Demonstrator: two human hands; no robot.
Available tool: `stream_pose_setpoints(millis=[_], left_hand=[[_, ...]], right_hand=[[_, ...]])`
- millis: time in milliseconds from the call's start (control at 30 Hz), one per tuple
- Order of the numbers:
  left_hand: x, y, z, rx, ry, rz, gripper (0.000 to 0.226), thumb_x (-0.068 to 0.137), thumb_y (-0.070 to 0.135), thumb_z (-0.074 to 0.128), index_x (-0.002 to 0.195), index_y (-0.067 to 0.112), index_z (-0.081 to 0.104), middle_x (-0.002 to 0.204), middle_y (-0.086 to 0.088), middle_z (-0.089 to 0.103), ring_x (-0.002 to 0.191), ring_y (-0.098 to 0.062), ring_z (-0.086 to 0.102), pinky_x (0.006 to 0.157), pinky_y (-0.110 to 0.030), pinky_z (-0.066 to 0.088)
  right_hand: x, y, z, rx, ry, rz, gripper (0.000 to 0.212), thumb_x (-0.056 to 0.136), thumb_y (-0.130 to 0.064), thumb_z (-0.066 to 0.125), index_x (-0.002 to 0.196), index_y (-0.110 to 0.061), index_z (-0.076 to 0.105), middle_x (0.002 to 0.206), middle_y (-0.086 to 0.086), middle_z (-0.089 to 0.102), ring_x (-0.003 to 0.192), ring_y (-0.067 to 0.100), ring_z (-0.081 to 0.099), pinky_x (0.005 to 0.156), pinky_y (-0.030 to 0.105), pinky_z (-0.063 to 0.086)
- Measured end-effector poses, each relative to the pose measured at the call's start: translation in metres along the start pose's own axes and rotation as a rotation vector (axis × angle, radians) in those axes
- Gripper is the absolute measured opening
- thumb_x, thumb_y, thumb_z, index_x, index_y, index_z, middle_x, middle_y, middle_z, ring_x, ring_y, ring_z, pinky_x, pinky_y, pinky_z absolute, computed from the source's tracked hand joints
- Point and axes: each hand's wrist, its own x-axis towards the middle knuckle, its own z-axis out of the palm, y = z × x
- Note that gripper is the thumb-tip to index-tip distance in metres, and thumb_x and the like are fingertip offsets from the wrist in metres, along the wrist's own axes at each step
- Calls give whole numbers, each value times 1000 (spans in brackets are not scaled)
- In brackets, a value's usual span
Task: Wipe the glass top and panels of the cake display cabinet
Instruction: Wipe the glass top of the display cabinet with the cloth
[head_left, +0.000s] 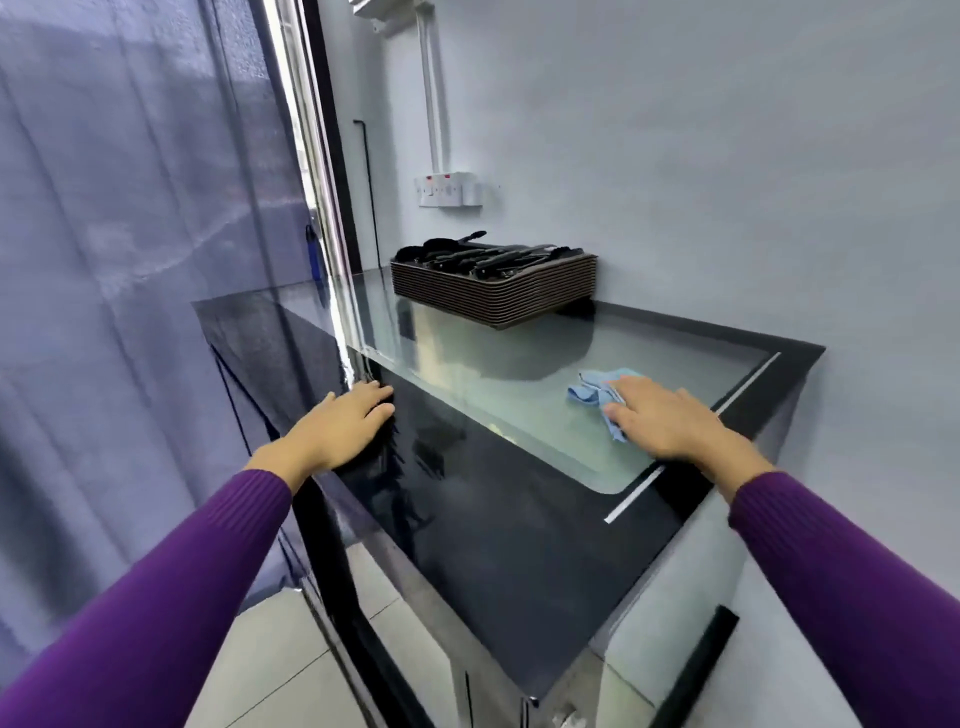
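Note:
The cake display cabinet's glass top (478, 374) has a clear middle pane and a black border. My right hand (670, 421) lies flat on a light blue cloth (589, 389), pressing it onto the clear pane near the right side. Part of the cloth sticks out to the left of my fingers and below my thumb. My left hand (345, 426) rests flat on the black left edge of the top, fingers spread, holding nothing. Both arms wear purple sleeves.
A stack of brown trays (493, 293) with black tongs on top stands at the far end of the glass, against the wall. A wall socket (449, 189) is above it. A curtained glass window (130, 260) runs along the left. Tiled floor lies below.

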Motion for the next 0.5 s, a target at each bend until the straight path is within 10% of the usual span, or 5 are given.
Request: stream_pose_setpoints(millis=[267, 500], left_hand=[[4, -7, 6, 30, 23, 47, 54, 102, 45, 23, 152, 25, 25, 162, 1, 18, 149, -16, 16, 120, -43, 5], [6, -8, 5, 47, 28, 73, 54, 102, 46, 22, 152, 25, 25, 162, 2, 17, 150, -16, 12, 121, -45, 7]], right_hand=[[-135, -79, 20, 108, -93, -334, 51, 101, -51, 16, 150, -48, 5, 152, -34, -7, 143, -11, -9, 121, 26, -5], [-21, -28, 3, -65, -41, 106, 57, 100, -48, 22, 153, -29, 17, 163, -5, 15, 150, 13, 12, 119, 55, 5]])
